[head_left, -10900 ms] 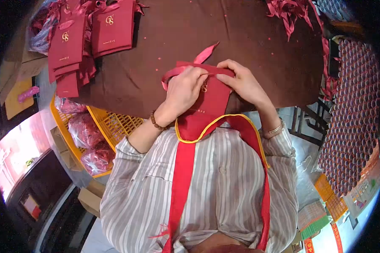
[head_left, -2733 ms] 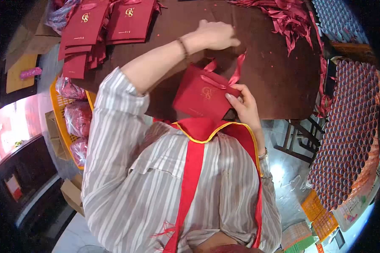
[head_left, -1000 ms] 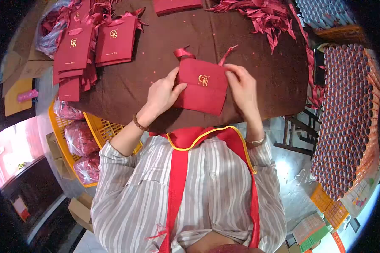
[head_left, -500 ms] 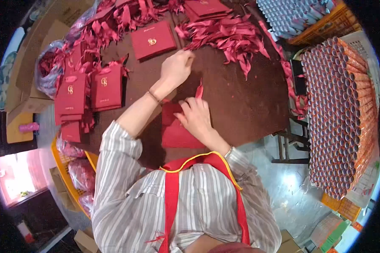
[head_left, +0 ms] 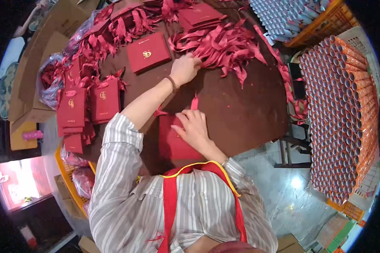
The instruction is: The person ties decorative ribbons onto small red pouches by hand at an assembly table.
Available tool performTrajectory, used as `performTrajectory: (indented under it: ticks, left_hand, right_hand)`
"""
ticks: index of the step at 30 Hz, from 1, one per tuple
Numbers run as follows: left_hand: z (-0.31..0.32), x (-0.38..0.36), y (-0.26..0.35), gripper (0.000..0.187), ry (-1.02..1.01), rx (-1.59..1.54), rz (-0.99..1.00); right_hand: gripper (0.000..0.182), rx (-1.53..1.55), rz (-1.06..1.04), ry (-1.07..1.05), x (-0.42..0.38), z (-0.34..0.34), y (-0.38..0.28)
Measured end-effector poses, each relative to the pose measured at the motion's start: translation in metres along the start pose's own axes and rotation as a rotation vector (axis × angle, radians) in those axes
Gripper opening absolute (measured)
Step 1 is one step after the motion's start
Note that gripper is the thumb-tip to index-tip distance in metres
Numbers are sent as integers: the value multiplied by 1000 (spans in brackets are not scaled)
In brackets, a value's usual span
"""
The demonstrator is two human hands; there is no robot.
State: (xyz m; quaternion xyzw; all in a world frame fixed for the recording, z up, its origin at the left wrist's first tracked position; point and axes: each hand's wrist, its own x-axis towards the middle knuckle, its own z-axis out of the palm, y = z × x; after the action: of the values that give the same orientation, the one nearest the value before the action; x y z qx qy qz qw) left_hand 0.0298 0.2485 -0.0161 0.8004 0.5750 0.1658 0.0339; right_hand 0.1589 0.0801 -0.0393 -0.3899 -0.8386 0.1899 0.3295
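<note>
My left hand (head_left: 185, 70) is at the left edge of a heap of loose red ribbons (head_left: 228, 44), its fingers curled and pressed together; what is between the fingertips cannot be made out. Nearer my body, a red bag or folder (head_left: 171, 141) lies on the brown table (head_left: 245, 114). My right hand (head_left: 194, 128) rests on it, palm down with fingers apart. A short red ribbon (head_left: 194, 102) sticks out beyond those fingers, and another bit of ribbon shows at the upper left corner. A stack of red bags with gold print (head_left: 149, 52) lies left of my left hand.
More red bags with ribbons (head_left: 71, 109) are piled at the table's left edge. Orange tubes (head_left: 340, 118) stand bundled on the right, with blue-white tubes (head_left: 283, 19) in a crate behind. A yellow basket (head_left: 65, 170) is at lower left, cardboard boxes (head_left: 33, 90) above it.
My left hand has moved right and forward across the table to the ribbon heap. My right hand stays on the red piece. The whole view has shifted slightly.
</note>
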Motion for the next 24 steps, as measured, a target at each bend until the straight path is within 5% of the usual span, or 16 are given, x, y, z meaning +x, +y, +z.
performTrajectory:
  ticks: [6, 8, 13, 17, 19, 21, 23, 24]
  left_hand:
    - [-39, -13, -31, 22, 68, -647, -31]
    - [-69, -22, -27, 23, -166, -1097, -333]
    - [-106, -63, -38, 14, -210, -1185, -418]
    - [-82, -120, -88, 13, -299, -1079, -485]
    - [-83, -146, -88, 15, -236, -343, -312]
    - [-88, -161, -78, 19, -257, -185, -395]
    - [-98, -162, -61, 19, 76, 311, -205]
    - [-101, -157, -54, 20, 165, 302, -133]
  right_hand:
    - [39, -34, -2, -34, 4, 0, -3]
    - [39, -80, -8, -27, 5, -4, -5]
    - [40, -177, 6, -57, 6, -11, -9]
    - [41, -155, 4, -69, 4, -11, -7]
    - [41, -155, -7, -100, 5, -14, -8]
    - [39, -154, -42, -97, 5, -15, -9]
    - [38, -159, -21, -126, 4, -15, -11]
    - [38, -161, -22, -133, 4, -15, -11]
